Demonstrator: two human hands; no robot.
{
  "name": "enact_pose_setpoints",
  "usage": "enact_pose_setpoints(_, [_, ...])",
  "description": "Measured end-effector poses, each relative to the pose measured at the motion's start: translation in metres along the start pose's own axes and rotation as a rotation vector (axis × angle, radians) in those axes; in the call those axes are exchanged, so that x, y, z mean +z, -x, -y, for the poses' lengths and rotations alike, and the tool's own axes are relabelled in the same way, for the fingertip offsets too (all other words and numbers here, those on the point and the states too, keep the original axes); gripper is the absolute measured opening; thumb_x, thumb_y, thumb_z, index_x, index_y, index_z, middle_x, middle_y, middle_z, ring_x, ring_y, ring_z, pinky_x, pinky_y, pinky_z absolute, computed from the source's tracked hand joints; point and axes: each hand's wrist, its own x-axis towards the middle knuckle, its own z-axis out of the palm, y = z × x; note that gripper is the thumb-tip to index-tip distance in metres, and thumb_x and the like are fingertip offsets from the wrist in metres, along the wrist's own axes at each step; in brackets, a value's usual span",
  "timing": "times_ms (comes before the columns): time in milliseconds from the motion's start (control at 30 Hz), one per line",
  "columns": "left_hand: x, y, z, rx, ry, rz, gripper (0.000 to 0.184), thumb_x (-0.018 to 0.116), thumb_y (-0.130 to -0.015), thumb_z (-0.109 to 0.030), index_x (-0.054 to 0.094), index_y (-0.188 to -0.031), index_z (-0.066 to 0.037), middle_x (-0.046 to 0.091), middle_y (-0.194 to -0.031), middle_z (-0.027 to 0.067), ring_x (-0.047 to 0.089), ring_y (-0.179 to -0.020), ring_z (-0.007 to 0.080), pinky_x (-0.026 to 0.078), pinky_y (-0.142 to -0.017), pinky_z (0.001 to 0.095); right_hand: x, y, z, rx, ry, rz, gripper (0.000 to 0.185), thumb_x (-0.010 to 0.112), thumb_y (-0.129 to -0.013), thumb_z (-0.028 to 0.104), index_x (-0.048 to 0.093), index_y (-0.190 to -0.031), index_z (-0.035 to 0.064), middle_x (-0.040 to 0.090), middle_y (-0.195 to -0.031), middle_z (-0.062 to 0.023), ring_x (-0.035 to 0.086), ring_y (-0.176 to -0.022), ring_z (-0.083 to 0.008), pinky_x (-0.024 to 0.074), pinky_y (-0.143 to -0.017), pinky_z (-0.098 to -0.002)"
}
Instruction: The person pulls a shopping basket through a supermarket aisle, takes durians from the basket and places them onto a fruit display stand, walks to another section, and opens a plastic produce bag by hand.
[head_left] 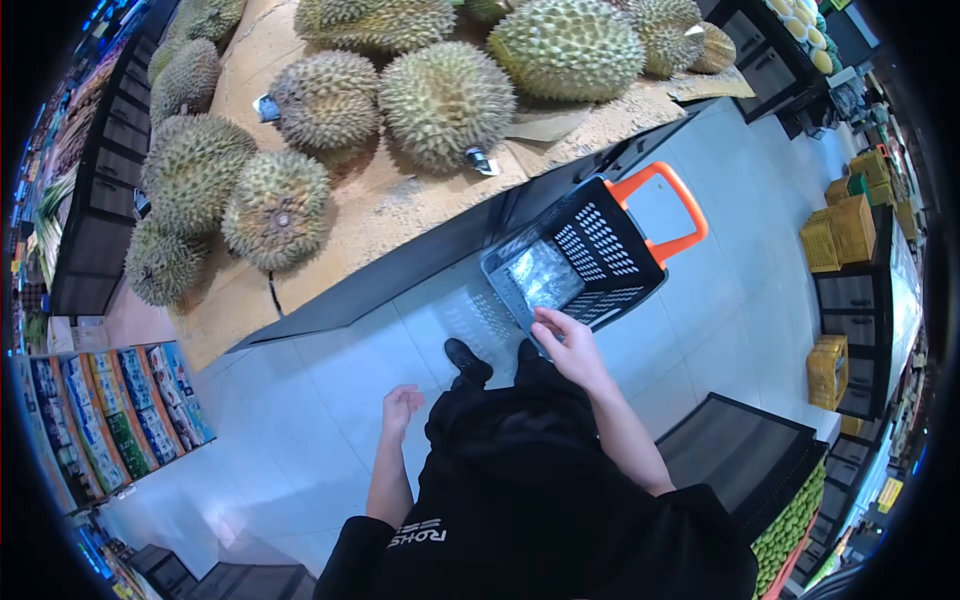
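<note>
My right hand (566, 348) hovers by the near rim of a black shopping basket (600, 245), its fingers loosely bent with a gap between thumb and forefinger. Nothing shows in it. Whether it touches the rim, I cannot tell. The basket has an orange handle (690, 215) and holds a clear, shiny plastic package (541, 274) at its bottom. Over the floor to the left, my left hand (403, 401) hangs with fingers slightly curled and apart, holding nothing. Ahead, spiky durians (447, 105) lie on a cardboard-covered stand (400, 225).
Pale floor tiles (300, 430) surround my feet. Shelves of colourful packets (115, 420) stand at left. A dark display box (735, 450) with green fruit (790, 530) is close on my right. Yellow crates (828, 370) sit farther right.
</note>
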Motion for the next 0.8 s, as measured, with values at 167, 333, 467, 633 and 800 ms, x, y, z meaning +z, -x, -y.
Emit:
enact_pose_setpoints(167, [0.054, -0.01, -0.017, -0.007, 0.018, -0.097, 0.03, 0.041, -0.101, -0.024, 0.057, -0.12, -0.006, 0.068, -0.091, 0.0095, 0.065, -0.077, 0.0159, 0.048, -0.067, 0.0271, -0.07, -0.009, -0.039, 0.006, 0.087, -0.156, 0.038, 0.066, -0.086, 0.023, 0.062, -0.114, -0.0025, 0.067, -0.106, -0.0179, 0.067, -0.094, -0.0224, 0.0508, -0.079, -0.0312])
enact_pose_setpoints(333, [0.121, -0.021, 0.007, -0.096, -0.021, -0.173, 0.034, 0.045, -0.099, -0.029, 0.056, -0.122, -0.007, 0.068, -0.093, 0.0094, 0.065, -0.076, 0.0161, 0.048, -0.066, 0.0284, -0.2, -0.044, -0.12, 0.017, 0.139, -0.35, 0.042, 0.065, -0.087, 0.021, 0.058, -0.119, -0.005, 0.067, -0.105, -0.0196, 0.066, -0.094, -0.0242, 0.0505, -0.08, -0.0329])
enact_pose_setpoints(467, [0.223, 0.0, 0.014, -0.163, 0.07, -0.263, 0.035, 0.049, -0.097, -0.031, 0.056, -0.122, -0.007, 0.067, -0.097, 0.0099, 0.066, -0.076, 0.0164, 0.048, -0.065, 0.0288, -0.302, -0.103, -0.167, -0.054, 0.387, -0.396, 0.045, 0.063, -0.088, 0.025, 0.056, -0.121, -0.0056, 0.062, -0.112, -0.0242, 0.062, -0.103, -0.0336, 0.0469, -0.09, -0.039])
enact_pose_setpoints(633, [0.327, 0.04, 0.009, -0.071, 0.025, -0.203, 0.039, 0.053, -0.096, -0.033, 0.058, -0.12, -0.003, 0.065, -0.095, 0.01, 0.065, -0.077, 0.0163, 0.048, -0.065, 0.0289, -0.364, -0.184, -0.212, -0.173, 0.689, -0.43, 0.052, 0.062, -0.088, 0.027, 0.05, -0.127, -0.0046, 0.053, -0.125, -0.0274, 0.05, -0.117, -0.0417, 0.0406, -0.099, -0.0439])
enact_pose_setpoints(800, [0.355, 0.063, 0.018, -0.134, 0.096, -0.373, 0.044, 0.056, -0.093, -0.037, 0.058, -0.119, -0.003, 0.065, -0.095, 0.0097, 0.065, -0.077, 0.0167, 0.046, -0.063, 0.0279, -0.373, -0.234, -0.231, -0.138, 0.755, -0.27, 0.053, 0.066, -0.083, 0.027, 0.051, -0.126, -0.0015, 0.06, -0.11, -0.0266, 0.057, -0.105, -0.0406, 0.0456, -0.09, -0.0466])
